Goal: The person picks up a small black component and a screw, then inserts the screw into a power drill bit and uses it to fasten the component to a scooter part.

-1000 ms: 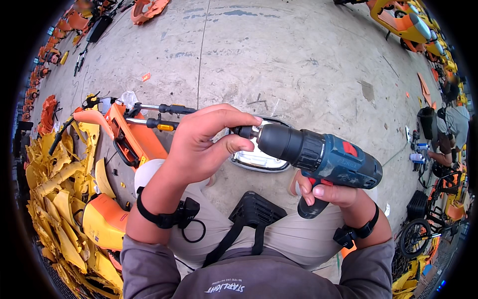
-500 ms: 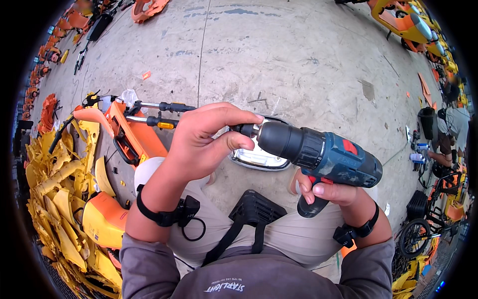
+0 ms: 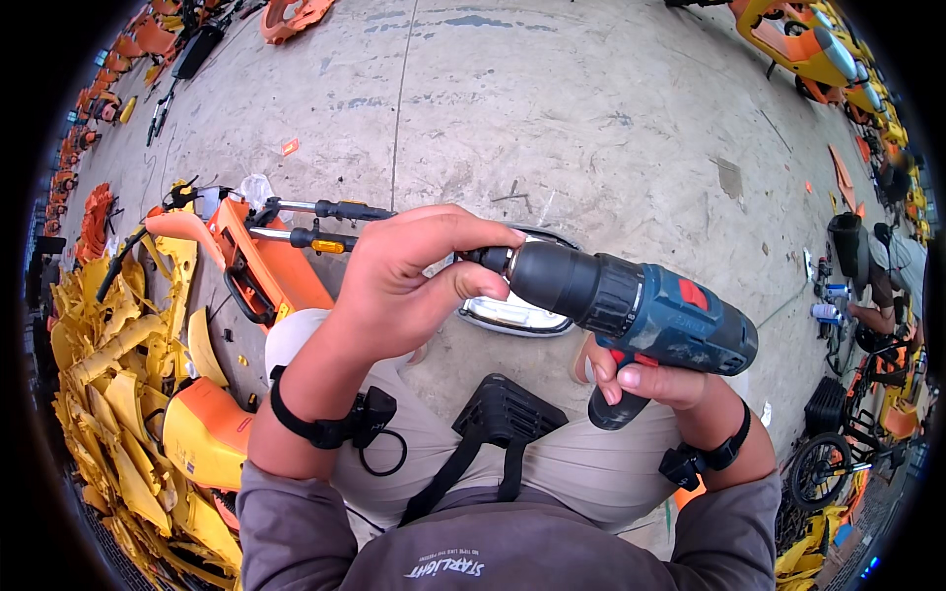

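- Fingers of the left hand, index and thumb, pinch a short black cylindrical attachment at the nose of a cordless drill.
- Blue-green and black, the drill is held sideways above the thighs, its black chuck pointing toward the left hand.
- Right hand: fingers and thumb curl around the black drill handle, close beside the red trigger.
- Below the chuck, on the concrete floor, rests an oval silver lamp unit with a dark rim, partly covered by the drill and left hand.
- Between the thighs lies a black slotted pad with straps.
- Off to the left: an orange body panel, two fork tubes and a heap of yellow plastic panels.
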A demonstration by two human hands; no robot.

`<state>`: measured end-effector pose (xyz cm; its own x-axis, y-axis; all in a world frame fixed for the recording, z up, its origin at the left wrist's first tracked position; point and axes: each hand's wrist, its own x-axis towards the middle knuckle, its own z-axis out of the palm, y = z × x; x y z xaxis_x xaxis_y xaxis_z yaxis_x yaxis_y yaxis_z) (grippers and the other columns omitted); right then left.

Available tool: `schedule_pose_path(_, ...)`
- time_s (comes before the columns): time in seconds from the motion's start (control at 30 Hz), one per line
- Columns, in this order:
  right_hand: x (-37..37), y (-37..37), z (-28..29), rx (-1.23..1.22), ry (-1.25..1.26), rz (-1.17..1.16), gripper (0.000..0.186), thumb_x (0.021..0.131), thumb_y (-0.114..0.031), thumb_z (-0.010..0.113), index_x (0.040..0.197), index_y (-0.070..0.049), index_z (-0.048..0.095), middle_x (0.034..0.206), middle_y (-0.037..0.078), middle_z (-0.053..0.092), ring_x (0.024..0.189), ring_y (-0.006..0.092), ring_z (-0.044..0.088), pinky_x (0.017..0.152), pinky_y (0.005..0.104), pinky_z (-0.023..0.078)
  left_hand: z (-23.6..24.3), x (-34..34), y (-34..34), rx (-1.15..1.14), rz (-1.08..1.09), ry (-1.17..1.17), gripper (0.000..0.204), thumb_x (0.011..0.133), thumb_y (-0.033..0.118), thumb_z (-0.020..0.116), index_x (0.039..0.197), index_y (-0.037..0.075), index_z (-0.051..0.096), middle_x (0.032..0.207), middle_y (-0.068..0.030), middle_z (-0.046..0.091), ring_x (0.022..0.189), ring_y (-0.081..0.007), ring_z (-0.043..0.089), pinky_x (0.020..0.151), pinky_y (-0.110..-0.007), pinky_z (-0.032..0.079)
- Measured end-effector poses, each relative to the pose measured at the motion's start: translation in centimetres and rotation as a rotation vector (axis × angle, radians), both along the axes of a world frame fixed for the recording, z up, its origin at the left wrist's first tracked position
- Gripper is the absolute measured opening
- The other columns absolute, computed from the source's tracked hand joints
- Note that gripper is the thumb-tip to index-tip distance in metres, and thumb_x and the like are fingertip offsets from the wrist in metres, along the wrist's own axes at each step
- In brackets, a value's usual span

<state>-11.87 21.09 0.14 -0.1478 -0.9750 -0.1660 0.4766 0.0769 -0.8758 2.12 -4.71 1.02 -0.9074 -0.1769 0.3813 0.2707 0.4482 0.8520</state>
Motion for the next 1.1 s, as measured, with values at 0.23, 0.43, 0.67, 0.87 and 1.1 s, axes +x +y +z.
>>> schedule_pose_path(0.23,-0.33,-0.05,-0.31,-0.058,0.015,0.042,0.018,0.087,-0.015,0.067,0.099,-0.003,0.06,0.082,0.003,0.06,0.07,0.011,0.06,0.064,0.027,0.05,0.37,0.0,-0.04,-0.076,0.019,0.02,0.043,0.078,0.033,0.08,0.104,0.001,0.072,0.084,-0.0093,0.072,0.075,-0.0191,0.067,0.068,-0.029,0.05)
schedule_pose_path(0.43,-0.24,-0.07,-0.26,-0.067,-0.021,0.042,0.02,0.087,-0.015,0.067,0.101,-0.002,0.059,0.082,0.004,0.06,0.069,0.0111,0.059,0.063,0.0271,0.05,0.56,0.09,-0.02,-0.069,0.02,0.037,0.041,0.077,0.03,0.081,0.104,0.001,0.072,0.086,-0.0098,0.073,0.075,-0.02,0.068,0.068,-0.03,0.051)
schedule_pose_path(0.67,-0.1,0.03,-0.15,-0.039,-0.06,0.033,0.022,0.087,-0.016,0.067,0.103,-0.002,0.059,0.083,0.004,0.06,0.07,0.0113,0.06,0.065,0.0272,0.051,0.6,0.07,0.03,-0.064,0.02,0.049,0.04,0.077,0.029,0.081,0.104,0.001,0.072,0.087,-0.0098,0.074,0.075,-0.0201,0.069,0.069,-0.03,0.051)
schedule_pose_path(0.87,-0.12,0.09,-0.13,-0.036,-0.064,0.036,0.022,0.087,-0.015,0.067,0.103,-0.002,0.059,0.084,0.004,0.06,0.07,0.0115,0.06,0.065,0.0273,0.05,0.71,0.1,0.09,-0.074,0.029,0.057,0.04,0.077,0.029,0.081,0.104,0.001,0.072,0.085,-0.0091,0.073,0.074,-0.0194,0.068,0.068,-0.029,0.051)
schedule_pose_path(1.1,-0.23,0.13,-0.17,-0.051,-0.037,0.052,0.022,0.088,-0.017,0.068,0.102,-0.003,0.059,0.083,0.004,0.06,0.07,0.0112,0.06,0.065,0.027,0.05,0.66,0.1,0.06,-0.073,0.022,0.062,0.041,0.076,0.03,0.081,0.104,0.001,0.072,0.082,-0.0084,0.072,0.073,-0.019,0.067,0.067,-0.029,0.05)
